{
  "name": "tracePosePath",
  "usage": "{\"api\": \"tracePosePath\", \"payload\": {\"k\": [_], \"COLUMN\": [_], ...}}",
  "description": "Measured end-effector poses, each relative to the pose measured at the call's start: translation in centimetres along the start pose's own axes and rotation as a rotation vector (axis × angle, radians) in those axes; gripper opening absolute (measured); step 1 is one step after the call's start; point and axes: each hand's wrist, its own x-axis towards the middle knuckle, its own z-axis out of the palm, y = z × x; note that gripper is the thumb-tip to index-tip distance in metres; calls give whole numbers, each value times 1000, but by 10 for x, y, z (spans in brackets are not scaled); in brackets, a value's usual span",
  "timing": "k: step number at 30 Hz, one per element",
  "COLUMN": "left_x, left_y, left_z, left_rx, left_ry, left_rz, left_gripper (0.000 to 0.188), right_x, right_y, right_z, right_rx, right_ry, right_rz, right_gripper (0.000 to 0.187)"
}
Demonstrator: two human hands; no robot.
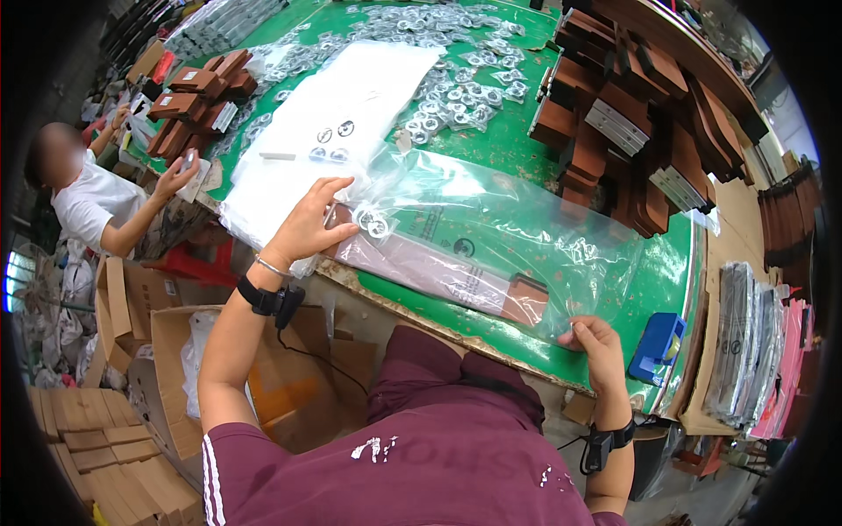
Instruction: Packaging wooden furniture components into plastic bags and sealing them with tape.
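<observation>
A long clear plastic bag (526,206) lies across the near edge of the green table. Inside or under its near side is a long flat brown piece (526,301), mostly seen through the film. My left hand (307,223) rests at the left end of the brown piece, thumb and fingers spread apart. Beside its thumb sits a small clear packet with round pale rings (375,223). My right hand (599,346) pinches the bag's edge near the right end, thumb against fingers.
White plastic bags (307,114) lie stacked at left, small ring packets (456,101) behind. Stacked brown pieces (605,131) stand at the far right, a blue tape dispenser (658,349) at the right edge. Another person (96,197) works at left. Cardboard boxes (189,368) stand below.
</observation>
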Motion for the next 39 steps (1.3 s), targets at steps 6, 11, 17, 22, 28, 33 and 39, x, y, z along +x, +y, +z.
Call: {"api": "tracePosePath", "payload": {"k": [6,11,17,22,28,33,39], "left_x": [5,8,20,38,57,56,54], "left_y": [7,17,-6,-8,-6,-11,-2], "left_z": [13,21,27,26,32,43,42], "left_rx": [136,251,-35,111,165,222,170], "left_ry": [103,164,304,188,129,290,398], "left_rz": [6,2,-383,-416,-421,-349,-328], "left_gripper": [69,72,74,63,44,31,28], "right_x": [-7,-9,-14,2,32,56,82], "right_y": [-1,-2,-3,-8,-29,-48,-15], "right_z": [5,4,-2,4,21,29,2], "right_rx": [6,-15,11,-95,-66,-89,64], "right_ry": [-5,4,125,475,372,459,112], "right_rz": [9,2,-128,-271,-250,-103,36], "right_gripper": [24,24,27,56,90,99,59]}}
